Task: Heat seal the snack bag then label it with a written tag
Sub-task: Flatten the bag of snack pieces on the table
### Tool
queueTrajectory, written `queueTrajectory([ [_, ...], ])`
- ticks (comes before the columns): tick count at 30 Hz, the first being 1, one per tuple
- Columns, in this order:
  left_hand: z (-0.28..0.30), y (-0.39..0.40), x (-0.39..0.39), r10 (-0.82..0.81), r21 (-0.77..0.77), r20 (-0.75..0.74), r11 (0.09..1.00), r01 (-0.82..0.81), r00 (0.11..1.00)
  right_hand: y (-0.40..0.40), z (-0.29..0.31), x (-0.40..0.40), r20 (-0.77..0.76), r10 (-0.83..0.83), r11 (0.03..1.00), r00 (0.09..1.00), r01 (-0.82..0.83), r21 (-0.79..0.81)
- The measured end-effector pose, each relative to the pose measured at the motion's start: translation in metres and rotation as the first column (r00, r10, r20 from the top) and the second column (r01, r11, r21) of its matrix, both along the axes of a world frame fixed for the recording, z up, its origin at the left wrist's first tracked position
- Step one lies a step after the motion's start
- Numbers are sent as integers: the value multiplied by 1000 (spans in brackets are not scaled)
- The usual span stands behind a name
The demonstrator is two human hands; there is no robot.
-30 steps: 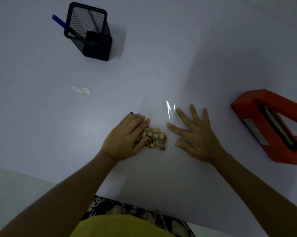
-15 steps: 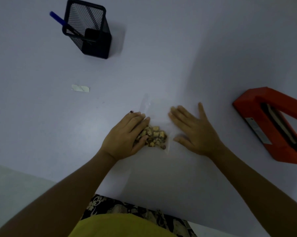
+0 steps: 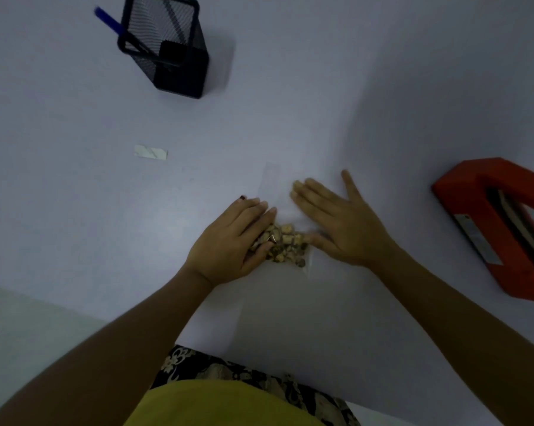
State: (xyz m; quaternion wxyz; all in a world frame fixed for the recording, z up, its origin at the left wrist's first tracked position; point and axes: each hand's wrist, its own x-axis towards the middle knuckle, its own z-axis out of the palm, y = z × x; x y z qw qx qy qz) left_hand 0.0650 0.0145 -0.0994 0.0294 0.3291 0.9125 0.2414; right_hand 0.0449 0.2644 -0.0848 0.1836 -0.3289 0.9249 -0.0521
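At the far left of the white table a black mesh pen holder stands with a blue pen sticking out of its left corner. Nearer and slightly left of centre, a small white tag lies flat by itself, well apart from both hands. In the middle, the left hand rests palm down with its fingers together and slightly curled, covering the left side of the pile of snack pieces. Those pieces sit at the near end of the clear snack bag, which lies flat on the table between the two hands, its empty far end stretching away beyond the fingertips. The right hand is pressed flat on the right side of the bag, fingers laid close together and the little finger splayed outward, its thumb touching the right edge of the snacks. At the far right, well apart from the bag, lies the red heat sealer.
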Motion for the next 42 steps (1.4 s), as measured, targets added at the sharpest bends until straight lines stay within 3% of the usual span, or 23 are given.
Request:
queueTrajectory([
  [5,-2,1,1,-10,-9,8,1000,10,1000,-7,4,-2,-23,-334,938,942,330,-107],
  [9,0,2,0,-3,8,10,1000,3,1000,-36,3,-13,-52,-62,989,997,54,-140],
  [11,0,2,0,3,6,6,1000,-3,1000,-39,1,-27,-56,-31,995,998,26,-93],
  [14,-1,1,1,4,-9,14,1000,-4,1000,-32,1,-49,-72,-222,975,972,221,-32],
  [17,-1,2,0,5,-7,16,1000,-5,1000,-34,7,-54,-53,-485,873,873,479,-91],
  [23,0,2,1,12,-26,28,1000,-11,1000,-48,7,-2,26,-583,810,812,584,-55],
  [29,-2,2,2,17,2,3,1000,-17,1000,-19,8,24,106,-825,547,555,831,-96],
  [33,-3,2,5,21,15,-16,1000,-21,1000,-28,16,37,111,-915,346,387,898,-273],
  [38,-4,-1,3,27,37,-21,999,-26,999,-44,21,35,373,-917,34,143,958,-285],
  [42,0,-3,0,30,62,35,998,-32,999,-46,23,28,421,-907,-90,24,964,-249],
])
